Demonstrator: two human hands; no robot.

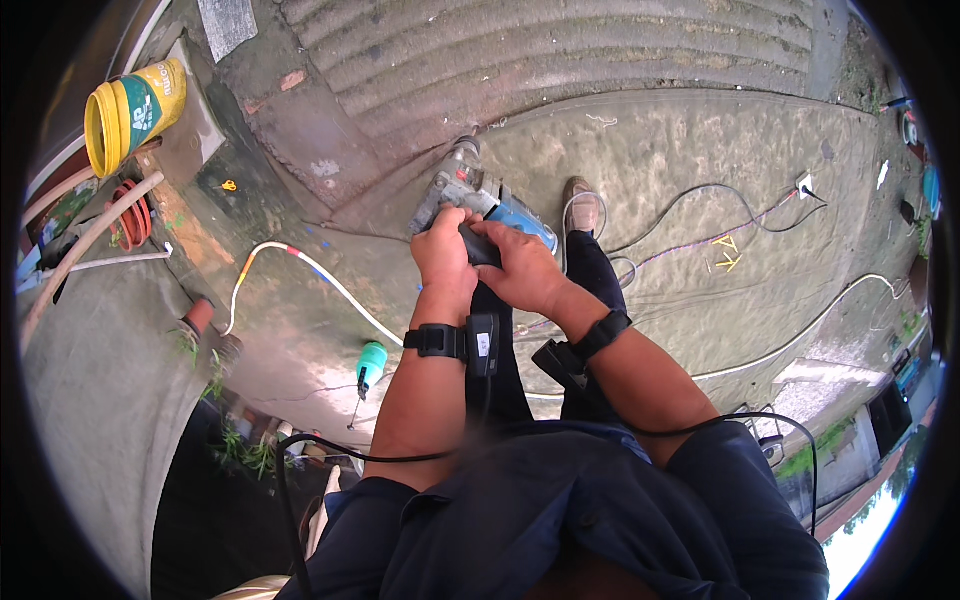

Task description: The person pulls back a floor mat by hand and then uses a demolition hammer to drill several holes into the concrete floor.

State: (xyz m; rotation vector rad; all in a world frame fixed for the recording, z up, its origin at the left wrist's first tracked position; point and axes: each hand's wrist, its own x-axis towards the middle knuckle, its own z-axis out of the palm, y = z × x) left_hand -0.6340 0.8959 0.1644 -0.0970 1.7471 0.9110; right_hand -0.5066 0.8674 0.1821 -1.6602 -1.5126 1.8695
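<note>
Both of my hands are on a blue-and-grey corded power drill [512, 216], held in front of my legs at the middle of the view. My left hand [443, 252] is closed around its grip, next to the grey metal housing. My right hand [527, 268] wraps the black handle from the other side, fingers curled toward my left hand. The drill's front end points up and away from me, close to the concrete ground. What its tip touches cannot be made out.
A white power socket [804, 185] with a dark cord lies at right, beside yellow pieces [728, 252]. A pale hose [345, 292] crosses the ground. At left are a yellow bucket [108, 125], a red coil [130, 215] and a green sprayer bottle [371, 362]. My shoe [584, 208] stands beside the drill.
</note>
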